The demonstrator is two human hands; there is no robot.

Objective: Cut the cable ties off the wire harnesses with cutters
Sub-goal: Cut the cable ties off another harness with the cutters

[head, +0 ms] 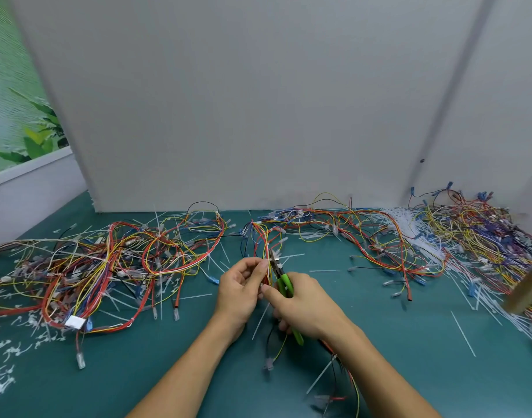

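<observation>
Just in front of the cutters (281,277), the left hand (240,288) pinches a limp, light wire bundle (266,251) on the green mat (138,372). The right hand (304,306) wraps the cutters' green handles; whether the blades are closed is unclear. Best held near a tie, since the wires likely flop.

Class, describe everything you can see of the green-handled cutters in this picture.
The cutters have bright green handles, plastic by the look, and a dark metal head pointing up and away from the person. The right hand wraps the handles, one of which juts out below the palm. The tip sits among the wires of the harness pinched by the left hand. Whether the blades are closed cannot be told.
</observation>
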